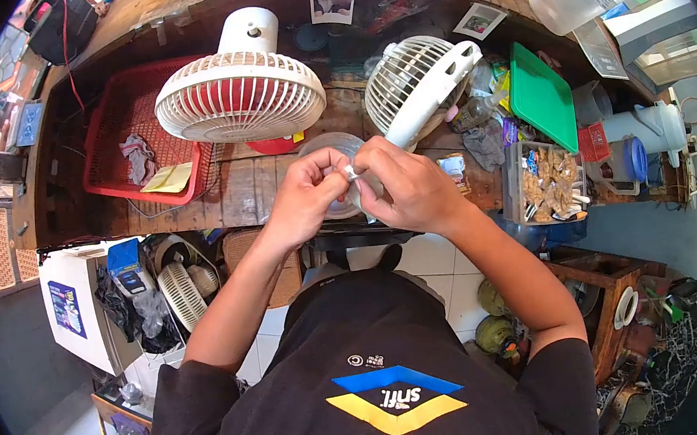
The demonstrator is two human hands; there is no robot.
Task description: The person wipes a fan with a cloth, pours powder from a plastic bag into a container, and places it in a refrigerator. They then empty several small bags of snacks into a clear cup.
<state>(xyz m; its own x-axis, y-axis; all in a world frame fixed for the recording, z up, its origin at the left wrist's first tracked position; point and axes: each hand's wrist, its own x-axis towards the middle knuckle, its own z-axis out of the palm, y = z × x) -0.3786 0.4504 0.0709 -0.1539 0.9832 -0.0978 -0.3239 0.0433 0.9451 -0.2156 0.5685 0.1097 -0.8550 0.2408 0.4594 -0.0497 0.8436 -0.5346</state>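
Note:
Both hands meet above the front edge of the wooden bench. My left hand [309,189] pinches a small white piece [350,171] between thumb and forefinger. My right hand [400,181] grips the same piece from the other side, its fingers curled. The piece is too small to name. Below and behind the hands sits a round clear plastic container [338,143], partly hidden by them. A white caged fan [241,101] with red blades stands just beyond my left hand. Past my right hand, a smaller white fan [415,81] leans tilted, its white stem pointing toward the hand.
A red plastic basket [105,155] holding a cloth and yellow paper lies at the left. At the right are a green lid [541,97], a bin of brown packets [517,190] and a blue-lidded jug [636,159]. A fan part [181,295] stands below the bench, left.

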